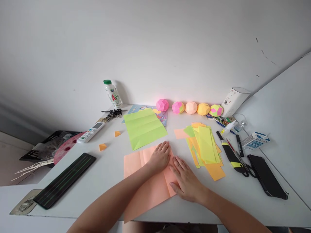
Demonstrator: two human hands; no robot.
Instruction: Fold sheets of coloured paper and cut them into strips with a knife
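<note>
A large sheet of salmon-pink paper (pixel 145 191) with crease lines lies at the table's front edge, one corner poking past it. My left hand (pixel 159 157) rests flat on its upper part, fingers pointing away from me. Lower and to the right, my right hand (pixel 186 179) lies spread over the sheet's right edge, holding nothing. Just beyond is a creased light-green sheet (pixel 144 127), which the pink paper meets at its near corner. A pile of yellow, green and orange paper strips (pixel 206 145) sits right of my hands.
Several faceted paper balls (pixel 191 107) line the wall. At right are scissors (pixel 249 170), a cutter (pixel 232 157), a glue bottle (pixel 228 128) and a phone (pixel 267 176). At left are a remote control (pixel 91 132), keys (pixel 113 114), a bottle (pixel 113 94) and a black strip (pixel 65 179).
</note>
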